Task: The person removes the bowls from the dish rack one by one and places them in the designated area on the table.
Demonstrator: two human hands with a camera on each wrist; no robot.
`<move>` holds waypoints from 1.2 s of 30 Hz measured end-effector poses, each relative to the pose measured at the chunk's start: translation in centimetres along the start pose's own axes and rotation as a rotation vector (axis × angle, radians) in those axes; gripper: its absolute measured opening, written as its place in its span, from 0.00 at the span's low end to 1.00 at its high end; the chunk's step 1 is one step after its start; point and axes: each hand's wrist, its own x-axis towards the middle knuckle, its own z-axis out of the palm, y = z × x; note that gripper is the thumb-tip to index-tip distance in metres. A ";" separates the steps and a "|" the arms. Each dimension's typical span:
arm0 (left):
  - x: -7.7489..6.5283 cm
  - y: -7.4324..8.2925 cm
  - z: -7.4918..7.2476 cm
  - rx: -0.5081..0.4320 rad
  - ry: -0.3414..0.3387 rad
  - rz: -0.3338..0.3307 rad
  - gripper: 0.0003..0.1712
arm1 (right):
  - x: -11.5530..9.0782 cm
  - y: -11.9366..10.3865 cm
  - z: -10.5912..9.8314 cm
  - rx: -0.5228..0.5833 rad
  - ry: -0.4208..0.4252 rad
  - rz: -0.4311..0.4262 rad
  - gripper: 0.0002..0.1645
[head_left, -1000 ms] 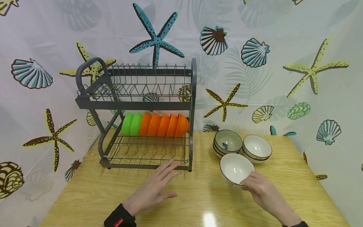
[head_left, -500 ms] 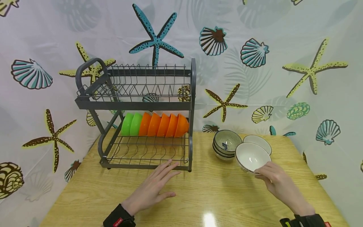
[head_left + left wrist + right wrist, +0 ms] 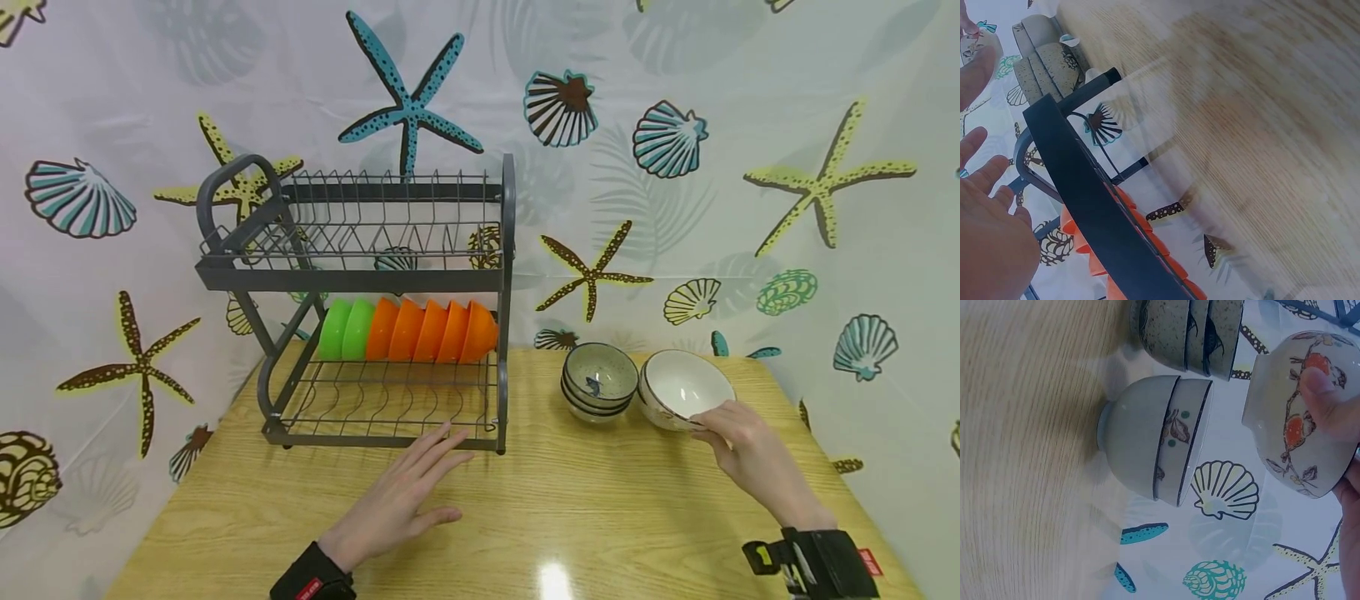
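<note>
My right hand [image 3: 738, 442] pinches the near rim of a white bowl [image 3: 690, 383]. In the right wrist view this bowl [image 3: 1272, 412] shows an orange fruit and leaf pattern, with my thumb on its outer wall. It hangs above and apart from a stack of two nested white bowls [image 3: 1147, 437]. Left of that stands a stack of speckled grey-green bowls [image 3: 600, 375]. My left hand [image 3: 401, 496] holds nothing, its fingers spread just in front of the dish rack's lower edge. In the left wrist view the left hand [image 3: 994, 244] is beside the dark rack bar.
A two-tier grey dish rack [image 3: 352, 279] stands on the left of the wooden table [image 3: 585, 533]. Two green bowls [image 3: 345, 329] and several orange bowls [image 3: 427, 332] stand on edge along its lower tier. A curtain [image 3: 480, 83] printed with starfish and shells hangs behind.
My right hand has carried the white bowl to the right and back, from in front of the speckled stack to over the white stack. The left hand has stayed almost still.
</note>
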 end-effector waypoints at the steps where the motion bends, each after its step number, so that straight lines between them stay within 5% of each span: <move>1: 0.0 0.0 0.0 -0.002 -0.001 -0.005 0.43 | 0.0 0.2 0.1 -0.005 -0.002 0.006 0.35; 6: -0.2 0.0 0.2 -0.013 0.004 -0.011 0.44 | 0.3 1.2 0.6 -0.051 -0.017 0.076 0.03; 10: -0.3 -0.1 0.3 -0.013 0.009 -0.007 0.44 | 0.5 1.7 1.1 -0.055 -0.046 0.154 0.15; 36: -0.7 -0.4 0.6 0.027 0.024 0.004 0.43 | 0.2 4.2 3.8 0.002 -0.234 0.323 0.08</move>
